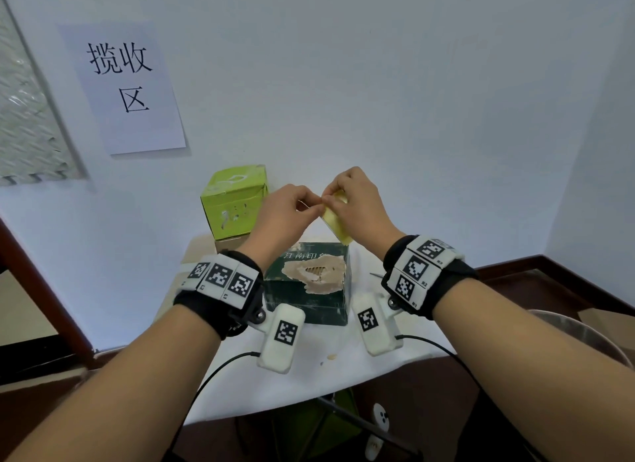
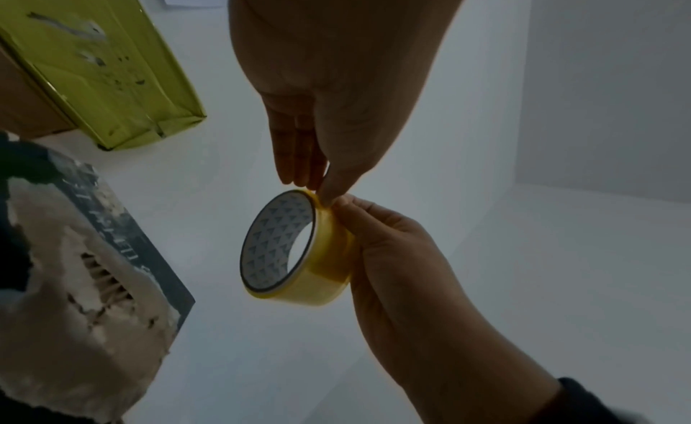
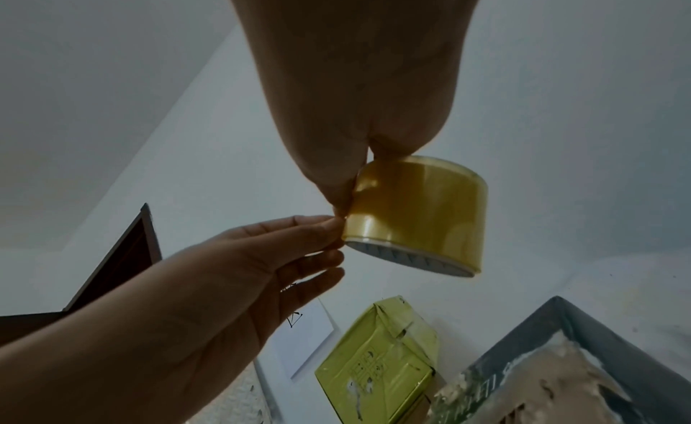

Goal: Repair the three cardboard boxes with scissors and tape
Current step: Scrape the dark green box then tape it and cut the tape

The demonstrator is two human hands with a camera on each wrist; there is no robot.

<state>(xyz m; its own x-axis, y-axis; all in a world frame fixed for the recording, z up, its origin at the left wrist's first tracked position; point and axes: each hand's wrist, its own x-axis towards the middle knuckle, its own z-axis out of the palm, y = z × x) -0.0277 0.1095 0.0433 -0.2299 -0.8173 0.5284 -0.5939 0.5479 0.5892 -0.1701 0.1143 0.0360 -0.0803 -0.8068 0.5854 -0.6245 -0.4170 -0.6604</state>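
My right hand [image 1: 331,195] grips a roll of yellow tape [image 1: 335,221] in the air above a dark green box [image 1: 309,303] whose top is torn open to bare cardboard. My left hand [image 1: 314,203] pinches at the roll's outer edge. In the left wrist view, my left hand [image 2: 318,185] has its thumb on the tape roll [image 2: 321,268] and my right hand [image 2: 348,205] wraps the far side. In the right wrist view, the tape roll [image 3: 415,211] hangs between both hands. A scuffed lime-green box [image 1: 233,203] sits on a brown box [image 1: 228,243] behind.
A small table with a white cloth [image 1: 240,375] stands against the white wall. A thin metal tip [image 1: 376,275] lies right of the dark box, partly hidden by my wrist. A paper sign [image 1: 127,86] hangs on the wall. A metal bin [image 1: 584,331] stands at the right.
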